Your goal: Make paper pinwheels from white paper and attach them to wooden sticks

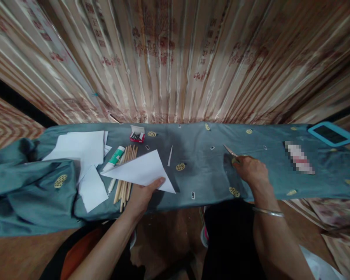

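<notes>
Nearest of all, a silver bangle (pixel 268 212) ringed the right wrist, and just ahead of it the right hand (pixel 252 169) had scissors (pixel 230 150) in its grasp! Curled fingers hid most of the handle; the slim blades pointed forward and left of that grip, no paper between them.

Across on the other side, the left hand (pixel 140 198) pinched a white paper triangle (pixel 142 169) by its near right part, thumb flat on top, the fingers underneath out of sight. And that paper looked feather-light, stiff enough to stay flat yet easily creased or torn, perhaps a touch slippery; a hold well in from the edge, clear of the pointed corners, seemed safest.

Left of the pinch, partly under the triangle, lay wooden sticks (pixel 123 191) on a grey-green cloth (pixel 204 175), a green-and-white tube (pixel 115 158) beside them. Farther left, loose white sheets (pixel 90 146)! Beyond the pinch and slightly right, a narrow white sliver (pixel 170 156); deeper again, an open red box (pixel 137 140) of small shiny bits (pixel 138 136). Far right of the scissors grip sat a blue-framed tablet (pixel 331 134), and behind everything hung a patterned curtain (pixel 177 58).
</notes>
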Action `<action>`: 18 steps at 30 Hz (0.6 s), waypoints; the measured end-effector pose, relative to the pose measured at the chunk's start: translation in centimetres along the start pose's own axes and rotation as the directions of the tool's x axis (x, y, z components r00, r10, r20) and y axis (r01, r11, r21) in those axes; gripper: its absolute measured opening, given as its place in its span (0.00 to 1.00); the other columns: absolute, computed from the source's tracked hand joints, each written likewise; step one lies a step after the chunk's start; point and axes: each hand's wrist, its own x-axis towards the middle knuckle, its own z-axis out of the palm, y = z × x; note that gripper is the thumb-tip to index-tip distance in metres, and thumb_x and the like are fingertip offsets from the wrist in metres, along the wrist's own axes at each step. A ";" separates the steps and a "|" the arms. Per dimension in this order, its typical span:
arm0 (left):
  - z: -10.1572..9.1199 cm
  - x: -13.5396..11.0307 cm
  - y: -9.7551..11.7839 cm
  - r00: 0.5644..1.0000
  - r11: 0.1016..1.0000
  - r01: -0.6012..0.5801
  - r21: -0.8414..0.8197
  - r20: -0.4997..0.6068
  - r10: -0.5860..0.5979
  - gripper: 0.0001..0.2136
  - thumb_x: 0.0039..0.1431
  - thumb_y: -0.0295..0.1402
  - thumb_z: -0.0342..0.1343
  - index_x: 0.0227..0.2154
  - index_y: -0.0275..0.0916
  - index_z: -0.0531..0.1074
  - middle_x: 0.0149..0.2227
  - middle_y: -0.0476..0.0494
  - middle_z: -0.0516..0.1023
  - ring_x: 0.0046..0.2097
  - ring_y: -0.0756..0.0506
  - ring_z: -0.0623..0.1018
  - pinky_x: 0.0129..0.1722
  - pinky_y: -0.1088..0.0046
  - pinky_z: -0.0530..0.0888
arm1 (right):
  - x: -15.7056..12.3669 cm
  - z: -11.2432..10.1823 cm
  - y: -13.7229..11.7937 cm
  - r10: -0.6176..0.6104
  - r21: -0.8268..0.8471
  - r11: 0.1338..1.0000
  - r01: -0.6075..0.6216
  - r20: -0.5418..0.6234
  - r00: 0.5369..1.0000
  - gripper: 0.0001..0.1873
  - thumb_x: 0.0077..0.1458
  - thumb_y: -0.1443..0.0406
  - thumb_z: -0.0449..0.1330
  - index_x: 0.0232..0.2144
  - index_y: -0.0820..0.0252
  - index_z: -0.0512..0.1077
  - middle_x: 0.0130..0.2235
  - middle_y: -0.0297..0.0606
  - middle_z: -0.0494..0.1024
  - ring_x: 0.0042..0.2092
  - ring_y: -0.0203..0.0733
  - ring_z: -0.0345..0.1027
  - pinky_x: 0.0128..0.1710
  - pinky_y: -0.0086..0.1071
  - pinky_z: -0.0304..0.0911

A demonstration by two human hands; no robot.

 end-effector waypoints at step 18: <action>-0.6 -2.4 0.5 0.991 0.986 0.017 0.164 0.127 -0.038 0.20 0.40 0.34 0.68 0.40 0.37 0.77 0.42 0.39 0.82 0.46 0.38 0.79 0.52 0.59 0.72 | -0.8 0.5 -4.8 -0.236 0.343 0.890 0.302 -0.222 0.946 0.21 0.61 0.64 0.50 0.50 0.69 0.74 0.46 0.59 0.79 0.47 0.58 0.74 0.48 0.50 0.67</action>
